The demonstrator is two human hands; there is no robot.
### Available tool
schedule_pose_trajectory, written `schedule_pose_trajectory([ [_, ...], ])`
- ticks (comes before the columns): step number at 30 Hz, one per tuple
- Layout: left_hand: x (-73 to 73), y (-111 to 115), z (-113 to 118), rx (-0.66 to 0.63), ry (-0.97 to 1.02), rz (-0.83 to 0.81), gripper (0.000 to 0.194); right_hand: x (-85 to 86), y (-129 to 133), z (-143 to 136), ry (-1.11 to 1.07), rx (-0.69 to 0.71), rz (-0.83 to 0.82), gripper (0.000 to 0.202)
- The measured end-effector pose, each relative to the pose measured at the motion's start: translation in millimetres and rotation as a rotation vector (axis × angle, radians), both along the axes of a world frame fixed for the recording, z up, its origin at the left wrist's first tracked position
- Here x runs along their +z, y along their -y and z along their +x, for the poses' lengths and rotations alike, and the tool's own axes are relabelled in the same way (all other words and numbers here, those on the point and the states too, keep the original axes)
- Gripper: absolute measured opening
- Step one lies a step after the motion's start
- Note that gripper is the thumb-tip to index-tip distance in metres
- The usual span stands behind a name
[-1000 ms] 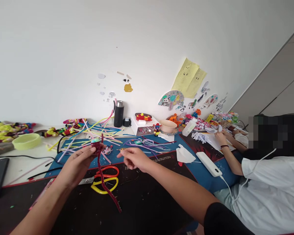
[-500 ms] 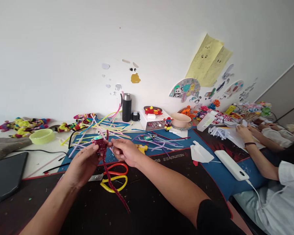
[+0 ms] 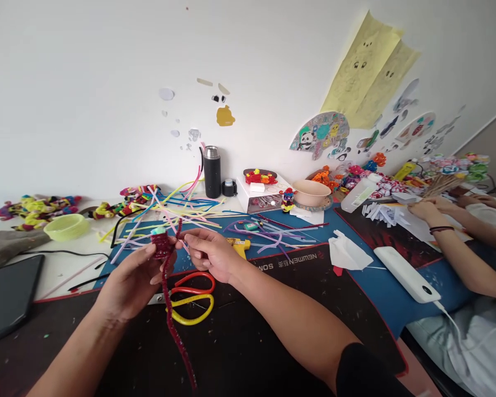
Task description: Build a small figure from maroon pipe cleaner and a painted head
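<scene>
My left hand [image 3: 134, 278] grips a small coil of dark red pipe cleaner [image 3: 161, 245] with a mint-green piece at its top. From the coil a long dark red pipe cleaner strand [image 3: 173, 325] hangs over the black mat. My right hand [image 3: 210, 253] is closed in a pinch beside the coil, on the short upright end of the dark red pipe cleaner. Just below my hands lies a pair of scissors [image 3: 192, 300] with one red and one yellow handle loop, its blades partly hidden by my left hand. Behind my right wrist is a yellow glue gun [image 3: 242, 246], partly covered.
Loose coloured pipe cleaners [image 3: 182, 207] spread behind my hands. A black thermos [image 3: 212, 172] stands by the wall. At left are a phone-like black tablet [image 3: 12, 295] and a yellow-green bowl [image 3: 66, 227]. At right lie a white power bank [image 3: 407, 274] and a co-worker's arm [image 3: 463, 259].
The view has shifted and tilted slightly. Both hands stay together at the coil, which has turned a little more upright; the hanging strand has swung leftward and now hangs steeper.
</scene>
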State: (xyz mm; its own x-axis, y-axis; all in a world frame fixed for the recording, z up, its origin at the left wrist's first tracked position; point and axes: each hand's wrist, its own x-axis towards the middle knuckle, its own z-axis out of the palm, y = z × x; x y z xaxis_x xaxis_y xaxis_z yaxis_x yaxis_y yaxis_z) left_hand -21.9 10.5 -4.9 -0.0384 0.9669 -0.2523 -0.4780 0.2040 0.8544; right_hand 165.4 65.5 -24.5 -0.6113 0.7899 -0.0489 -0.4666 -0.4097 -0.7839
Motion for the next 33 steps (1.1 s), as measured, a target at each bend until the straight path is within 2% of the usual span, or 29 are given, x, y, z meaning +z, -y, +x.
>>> schedule_pose_trajectory([
  [5,-3.8,-1,1,-0.068,0.0,-0.009,0.023,1.5,5,3,-0.003,-0.012,-0.015,0.027],
  [9,-7.5,0,2,-0.101,0.019,-0.023,0.027,-2.1,5,3,-0.025,-0.011,-0.063,0.026],
  [18,-8.4,0,6,-0.064,-0.001,-0.038,0.027,1.9,5,3,-0.05,0.0,-0.106,0.028],
  [26,-4.7,0,8,-0.092,-0.074,0.056,0.033,5.4,2,8,-0.004,-0.011,-0.099,0.031],
  [33,-4.5,0,5,-0.097,0.009,0.006,0.022,6.4,6,8,-0.049,0.002,-0.113,0.036],
])
